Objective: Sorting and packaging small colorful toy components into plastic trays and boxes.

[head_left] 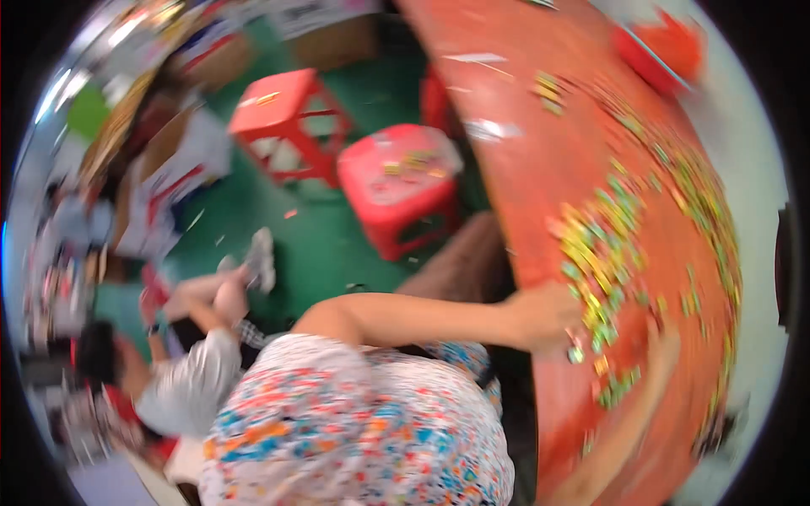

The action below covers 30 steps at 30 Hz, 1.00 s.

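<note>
One red table [527, 169], itemised.
Two bare hands [550, 317]; two or more red stools [375, 202]; small shiny pieces [597, 274] beyond counting.

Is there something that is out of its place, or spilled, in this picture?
Yes, slightly. Small yellowish pieces lie on the nearer red stool, apart from the heap of coloured pieces on the table, so they look stray. A pink scrap on the green floor also looks dropped.

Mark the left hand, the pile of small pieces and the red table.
Left hand [552, 315]: head view, back of the hand.
Pile of small pieces [594, 253]: head view, its middle.
Red table [561, 156]: head view, bare top.
</note>
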Motion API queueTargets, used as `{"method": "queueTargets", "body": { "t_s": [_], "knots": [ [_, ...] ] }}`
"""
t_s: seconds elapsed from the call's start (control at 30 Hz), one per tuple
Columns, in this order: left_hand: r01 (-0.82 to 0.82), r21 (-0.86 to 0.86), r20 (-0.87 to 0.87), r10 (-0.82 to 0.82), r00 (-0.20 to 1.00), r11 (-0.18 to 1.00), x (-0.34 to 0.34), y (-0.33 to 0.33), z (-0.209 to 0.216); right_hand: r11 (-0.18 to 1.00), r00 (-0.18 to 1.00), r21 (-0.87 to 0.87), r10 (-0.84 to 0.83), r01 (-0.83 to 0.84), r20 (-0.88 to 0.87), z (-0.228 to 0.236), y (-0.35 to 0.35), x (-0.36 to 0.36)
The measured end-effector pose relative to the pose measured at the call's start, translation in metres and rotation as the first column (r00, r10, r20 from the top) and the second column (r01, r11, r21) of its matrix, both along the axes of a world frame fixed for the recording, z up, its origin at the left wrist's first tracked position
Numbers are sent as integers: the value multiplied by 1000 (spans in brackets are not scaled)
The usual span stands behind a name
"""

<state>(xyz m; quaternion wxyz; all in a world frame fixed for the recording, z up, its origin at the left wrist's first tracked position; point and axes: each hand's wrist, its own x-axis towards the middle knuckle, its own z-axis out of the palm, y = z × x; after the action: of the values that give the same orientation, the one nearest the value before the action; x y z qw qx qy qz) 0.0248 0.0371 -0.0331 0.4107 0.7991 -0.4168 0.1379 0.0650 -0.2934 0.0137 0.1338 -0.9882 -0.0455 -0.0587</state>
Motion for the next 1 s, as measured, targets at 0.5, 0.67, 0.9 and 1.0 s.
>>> {"method": "queueTargets", "body": {
  "t_s": [0.5,0.67,0.9,1.0],
  "knots": [
    [7,-136,-124,-24,992,991,9,38,1,914,940,222,317,-339,129,37,182,-114],
    [10,-81,-206,-26,978,997,2,48,26,983,972,-8,183,-184,149,19,191,-128],
    [98,175,-37,-93,995,980,-11,28,33,997,963,78,-17,-4,271,15,140,-147],
    [101,205,-35,-96,995,973,-13,26,34,994,975,103,23,-47,223,15,137,-146]
  ]
}}
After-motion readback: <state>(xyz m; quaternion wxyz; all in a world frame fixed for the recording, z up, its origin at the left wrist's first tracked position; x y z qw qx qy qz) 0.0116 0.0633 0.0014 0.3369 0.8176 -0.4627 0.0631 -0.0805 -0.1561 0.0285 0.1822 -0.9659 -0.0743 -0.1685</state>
